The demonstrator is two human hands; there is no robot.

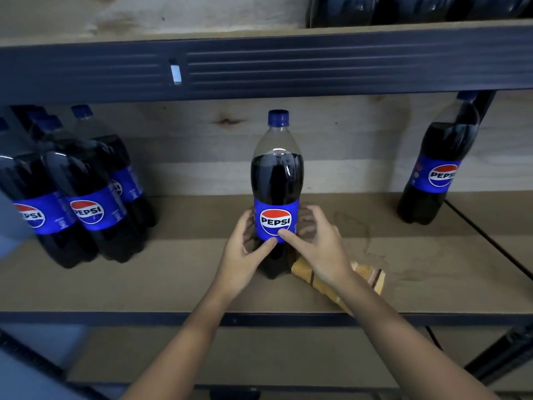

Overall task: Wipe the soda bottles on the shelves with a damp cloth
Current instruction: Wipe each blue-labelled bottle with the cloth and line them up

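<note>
Pepsi bottle (277, 194) stood upright mid-shelf (178, 272), blue cap, clear neck, dark cola, blue label facing camera. Left hand (245, 255) and right hand (320, 243) cupped its lower body from 9 and 3 o'clock, fingers curled round, thumbs on the label. Tan striped cloth (372, 278) lay on the shelf at the bottle's 4 o'clock, beneath the right wrist.

Upright blue-capped Pepsi bottle (277, 180) mid-shelf, tan folded cloth (340, 280) beside its base

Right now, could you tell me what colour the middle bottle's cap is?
Dark blue; the cap shows best in the head view.
</note>
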